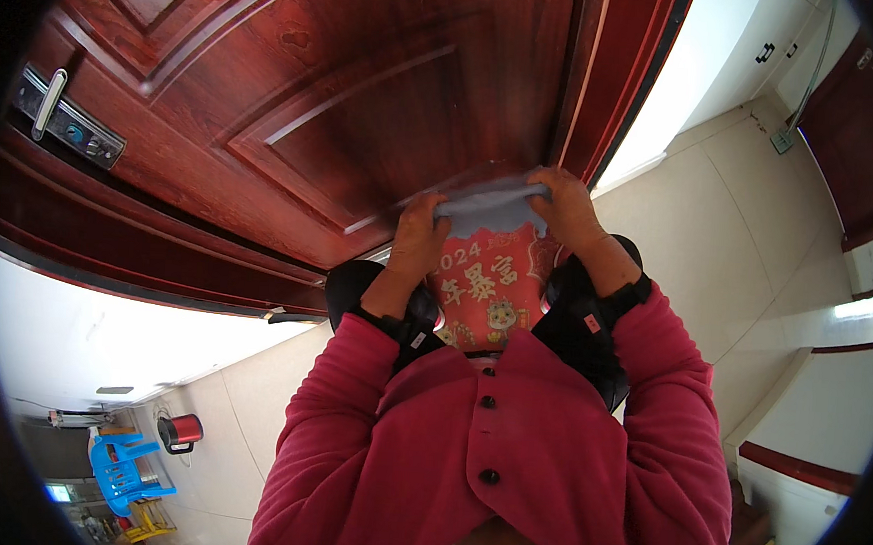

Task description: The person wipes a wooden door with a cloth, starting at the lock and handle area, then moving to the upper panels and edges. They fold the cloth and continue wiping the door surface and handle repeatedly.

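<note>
Both my hands grip a pale grey cloth (489,204), stretched between them close to the lower part of a dark red panelled wooden door (416,121). My left hand (418,234) pinches the cloth's left end, and my right hand (566,209) has its right end. Beneath the cloth lies a red doormat (477,290) with printed writing and cartoon figures; its far edge is covered by the cloth. My knees, in black trousers, are bent on either side of the mat.
At left the door carries a metal handle and lock plate (67,115). A red and black kettle (181,433) and a blue plastic chair (121,470) stand on the tiled floor (709,229) at lower left. White cabinets (749,59) and another dark red door (857,133) are at right.
</note>
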Available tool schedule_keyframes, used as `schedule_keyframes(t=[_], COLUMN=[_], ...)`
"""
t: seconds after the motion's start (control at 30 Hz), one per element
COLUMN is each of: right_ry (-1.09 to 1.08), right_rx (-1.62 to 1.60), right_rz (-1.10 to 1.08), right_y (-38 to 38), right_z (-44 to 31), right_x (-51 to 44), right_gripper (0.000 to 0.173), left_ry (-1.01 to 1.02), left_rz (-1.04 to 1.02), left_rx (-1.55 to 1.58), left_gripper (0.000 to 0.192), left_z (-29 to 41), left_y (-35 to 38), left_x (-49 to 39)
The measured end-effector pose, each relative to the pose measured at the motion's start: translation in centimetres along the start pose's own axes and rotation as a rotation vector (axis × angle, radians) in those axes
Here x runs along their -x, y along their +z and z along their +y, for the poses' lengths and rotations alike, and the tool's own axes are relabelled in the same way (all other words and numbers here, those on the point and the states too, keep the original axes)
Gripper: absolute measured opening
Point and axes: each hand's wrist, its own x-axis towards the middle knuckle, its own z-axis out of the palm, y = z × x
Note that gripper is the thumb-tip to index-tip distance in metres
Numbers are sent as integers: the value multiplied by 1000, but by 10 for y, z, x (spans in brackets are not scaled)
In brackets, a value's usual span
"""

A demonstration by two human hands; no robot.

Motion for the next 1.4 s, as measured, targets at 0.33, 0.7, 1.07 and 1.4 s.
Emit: schedule_keyframes(t=[0.33, 0.7, 1.07, 1.4], right_ry=[183, 242, 234, -146], right_rx=[-1034, -446, -512, -639], right_rz=[18, 343, 343, 344], right_y=[-15, 19, 63, 71], right_z=[-13, 6, 26, 19], right_x=[-15, -18, -13, -17], right_gripper=[17, 23, 40, 25], left_ry=[-323, -569, -462, -367], left_rz=[2, -31, -27, 251], left_rx=[1222, 1169, 1058, 956], left_gripper=[12, 41, 38, 37], left_z=[18, 44, 12, 24], left_y=[-12, 3, 24, 18], left_x=[-9, 3, 3, -11])
